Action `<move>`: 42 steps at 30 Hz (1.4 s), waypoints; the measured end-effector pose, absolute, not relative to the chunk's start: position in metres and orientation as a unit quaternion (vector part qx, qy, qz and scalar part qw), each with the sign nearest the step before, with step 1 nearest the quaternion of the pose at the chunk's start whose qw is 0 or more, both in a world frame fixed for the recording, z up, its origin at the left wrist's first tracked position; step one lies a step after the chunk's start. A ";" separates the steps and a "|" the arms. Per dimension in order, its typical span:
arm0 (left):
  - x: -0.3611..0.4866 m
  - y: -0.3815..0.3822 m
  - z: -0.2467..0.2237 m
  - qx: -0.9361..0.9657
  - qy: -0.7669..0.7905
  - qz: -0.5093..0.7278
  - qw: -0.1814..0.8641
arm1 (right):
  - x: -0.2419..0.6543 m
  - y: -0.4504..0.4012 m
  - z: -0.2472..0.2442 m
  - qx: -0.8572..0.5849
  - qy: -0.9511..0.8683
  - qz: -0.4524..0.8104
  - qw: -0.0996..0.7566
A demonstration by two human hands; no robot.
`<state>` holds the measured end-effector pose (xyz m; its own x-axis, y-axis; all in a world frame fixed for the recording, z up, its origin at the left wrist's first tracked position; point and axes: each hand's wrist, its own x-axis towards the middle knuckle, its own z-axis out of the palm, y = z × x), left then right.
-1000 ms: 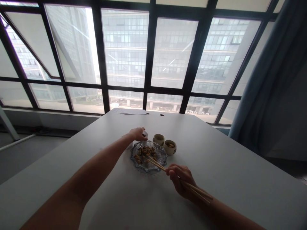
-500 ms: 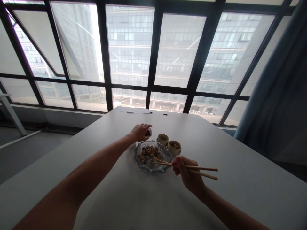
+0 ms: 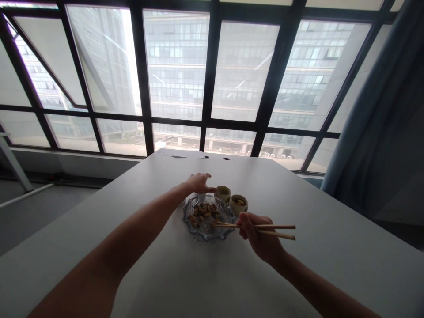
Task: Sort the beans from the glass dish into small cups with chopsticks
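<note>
A clear scalloped glass bowl [image 3: 207,229] holds brown nuts [image 3: 206,210], heaped toward its back and left. Behind the bowl, my left hand [image 3: 201,183] has its thumb and fingers spread, the thumb reaching the left side of a small green-lined cup [image 3: 223,193]; nothing is seen in its grasp. A second small cup [image 3: 239,205], with some pale pieces inside, stands to the right of the first. At the bowl's right side, my right hand [image 3: 261,234] is closed on a pair of wooden chopsticks [image 3: 278,230], their tips over the bowl.
The white table [image 3: 198,282] runs forward to large black-framed windows. Papers [image 3: 182,153] lie at its far edge beside two dark round holes. A blue-grey curtain [image 3: 357,119] hangs at the right, and a white metal frame [image 3: 16,163] stands at the far left.
My left hand has moved right from a small container of dark pieces toward the green-lined cup, its fingers now spread. The chopstick tips have shifted slightly right over the bowl.
</note>
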<state>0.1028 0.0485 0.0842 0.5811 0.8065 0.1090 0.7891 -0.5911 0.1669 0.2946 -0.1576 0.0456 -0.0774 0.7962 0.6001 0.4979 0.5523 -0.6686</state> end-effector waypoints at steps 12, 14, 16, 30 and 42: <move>0.157 0.037 0.078 0.909 0.414 0.024 0.035 | 0.294 -0.160 0.056 -0.479 -0.716 0.115 0.494; 0.158 0.037 0.078 0.907 0.417 0.025 0.043 | 0.294 -0.161 0.058 -0.478 -0.718 0.117 0.492; 0.159 0.037 0.078 0.901 0.430 0.029 0.058 | 0.293 -0.161 0.059 -0.473 -0.723 0.126 0.488; 0.170 0.038 0.077 0.894 0.440 0.078 0.041 | 0.312 -0.151 0.067 -0.449 -0.686 0.116 0.561; 0.157 0.040 0.086 0.884 0.453 0.035 0.112 | 0.330 -0.143 0.069 -0.462 -0.633 0.065 0.618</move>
